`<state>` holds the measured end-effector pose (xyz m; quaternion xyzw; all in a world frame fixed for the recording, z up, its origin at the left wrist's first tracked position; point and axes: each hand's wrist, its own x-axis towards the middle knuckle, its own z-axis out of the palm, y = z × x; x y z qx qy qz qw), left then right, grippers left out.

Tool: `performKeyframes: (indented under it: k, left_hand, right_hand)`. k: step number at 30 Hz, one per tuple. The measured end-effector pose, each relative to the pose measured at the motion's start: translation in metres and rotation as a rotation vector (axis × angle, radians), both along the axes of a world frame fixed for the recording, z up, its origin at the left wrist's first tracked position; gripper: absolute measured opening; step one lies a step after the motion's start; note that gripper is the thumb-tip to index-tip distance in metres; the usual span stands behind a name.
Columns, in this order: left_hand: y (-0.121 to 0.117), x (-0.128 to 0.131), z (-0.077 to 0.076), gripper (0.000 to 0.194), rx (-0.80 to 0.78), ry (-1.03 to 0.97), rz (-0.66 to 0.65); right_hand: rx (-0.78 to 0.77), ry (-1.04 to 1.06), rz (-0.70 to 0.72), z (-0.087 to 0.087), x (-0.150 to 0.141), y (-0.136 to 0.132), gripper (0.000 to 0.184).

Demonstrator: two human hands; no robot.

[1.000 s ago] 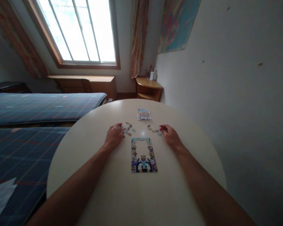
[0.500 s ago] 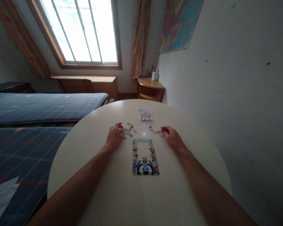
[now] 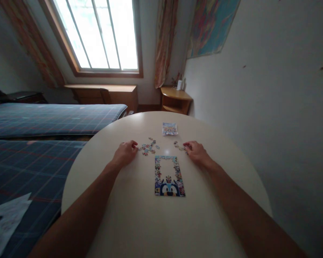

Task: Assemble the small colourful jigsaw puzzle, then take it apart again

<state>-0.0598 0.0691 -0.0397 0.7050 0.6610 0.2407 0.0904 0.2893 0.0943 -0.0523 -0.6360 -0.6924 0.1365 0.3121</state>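
Note:
A partly filled jigsaw puzzle (image 3: 170,189) lies flat in front of me, with a blue cartoon dog's face at its near edge and a bare pale area in its upper middle. My left hand (image 3: 125,153) rests on the table just left of a loose pile of puzzle pieces (image 3: 148,147). Its fingers are curled together; whether a piece is between them is hidden. Fingertips of my right hand (image 3: 197,152) are drawn together at the right end of a smaller group of puzzle pieces (image 3: 179,147). What they pinch is too small to make out.
Beyond the pieces lies a small printed picture sheet (image 3: 169,129) on the round cream table (image 3: 161,225). Plaid mattresses (image 3: 37,161) stand along the left, with papers (image 3: 9,218) on the nearer one. A white wall (image 3: 280,118) runs along the right.
My left hand has drawn back leftward from the pile, uncovering its left side. My right hand stays at the right-hand group, shifted slightly inward over it. The view has turned a little left.

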Motion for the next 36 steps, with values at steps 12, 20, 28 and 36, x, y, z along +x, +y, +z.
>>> performKeyframes:
  k: [12, 20, 28, 36]
  left_hand:
    - [0.0, 0.002, 0.001, 0.015, -0.029, 0.113, -0.055]
    - [-0.005, 0.004, 0.006, 0.013, -0.048, 0.046, -0.083]
    - [-0.016, 0.027, 0.019, 0.015, -0.1, -0.197, -0.234]
    - [-0.037, 0.07, 0.022, 0.021, -0.171, -0.573, -0.4]
  right_hand:
    - [0.024, 0.019, 0.095, 0.003, 0.005, -0.027, 0.026]
    - [0.031, -0.142, 0.151, 0.008, -0.001, -0.036, 0.027]
    - [0.094, -0.173, 0.166, 0.022, -0.011, -0.046, 0.023]
    - [0.172, 0.051, 0.337, 0.05, -0.055, -0.08, 0.018]
